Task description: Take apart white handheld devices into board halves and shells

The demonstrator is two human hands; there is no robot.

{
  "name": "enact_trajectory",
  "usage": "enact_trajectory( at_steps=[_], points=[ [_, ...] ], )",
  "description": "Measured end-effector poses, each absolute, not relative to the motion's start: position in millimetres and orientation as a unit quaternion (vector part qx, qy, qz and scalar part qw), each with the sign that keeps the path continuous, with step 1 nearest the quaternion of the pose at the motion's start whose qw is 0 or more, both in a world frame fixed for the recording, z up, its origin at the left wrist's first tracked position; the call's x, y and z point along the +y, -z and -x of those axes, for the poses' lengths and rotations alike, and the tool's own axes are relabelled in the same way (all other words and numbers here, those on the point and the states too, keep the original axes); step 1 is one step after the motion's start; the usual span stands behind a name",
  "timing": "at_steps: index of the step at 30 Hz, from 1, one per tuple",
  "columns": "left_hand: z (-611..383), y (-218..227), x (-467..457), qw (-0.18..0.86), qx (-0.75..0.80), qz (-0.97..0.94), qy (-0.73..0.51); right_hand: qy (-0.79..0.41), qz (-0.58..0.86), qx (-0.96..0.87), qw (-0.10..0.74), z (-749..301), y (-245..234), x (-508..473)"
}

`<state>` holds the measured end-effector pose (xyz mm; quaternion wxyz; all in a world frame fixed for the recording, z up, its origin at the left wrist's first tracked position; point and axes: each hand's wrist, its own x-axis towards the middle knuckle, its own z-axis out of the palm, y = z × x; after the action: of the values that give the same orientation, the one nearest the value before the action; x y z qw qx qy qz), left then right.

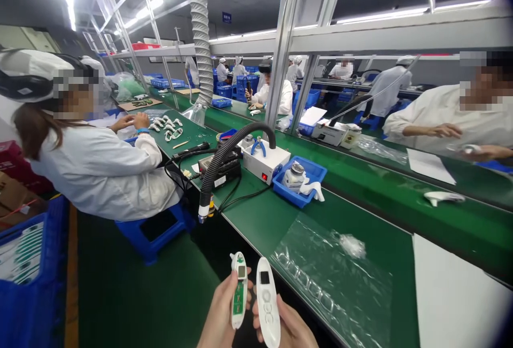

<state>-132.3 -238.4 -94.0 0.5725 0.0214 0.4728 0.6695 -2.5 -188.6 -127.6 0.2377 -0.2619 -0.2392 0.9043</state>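
My left hand [219, 305] is closed around a white plastic housing half [243, 313], long and narrow like an ear thermometer body. Inside it sit a green circuit board [236, 299] and a small grey display [241, 271]. My right hand [294, 322] grips the matching white front cover [272, 332], which has a dark window near its top and rounded button shapes below. Both parts are upright, side by side and slightly apart, in front of the bench edge. To their right, a clear plastic sheet [356, 294] carries a row of small transparent frames [310, 285].
A blue bin [304, 198] holds a metal-topped bottle and a white cloth. Beside it stands a white box [256, 169] with a black flexible hose [218, 163] arching over the bench edge. White paper [452, 294] lies right. A co-worker [100, 171] sits at left; another [449, 113] works opposite.
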Motion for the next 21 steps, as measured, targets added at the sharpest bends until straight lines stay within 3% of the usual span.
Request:
enact_trajectory(
  at_steps=[6,12,21],
  points=[
    [109,70,-234,0.521,0.548,-0.141,-0.639,-0.837,0.303,-0.35,0.293,-15,121,-189],
    [87,89,-223,0.519,0.54,-0.229,-0.622,-0.782,0.318,-0.431,0.32,-26,119,-189],
    [66,103,-210,0.535,0.556,-0.216,-0.598,-0.74,0.334,-0.446,0.377,-35,145,-193]
  ],
)
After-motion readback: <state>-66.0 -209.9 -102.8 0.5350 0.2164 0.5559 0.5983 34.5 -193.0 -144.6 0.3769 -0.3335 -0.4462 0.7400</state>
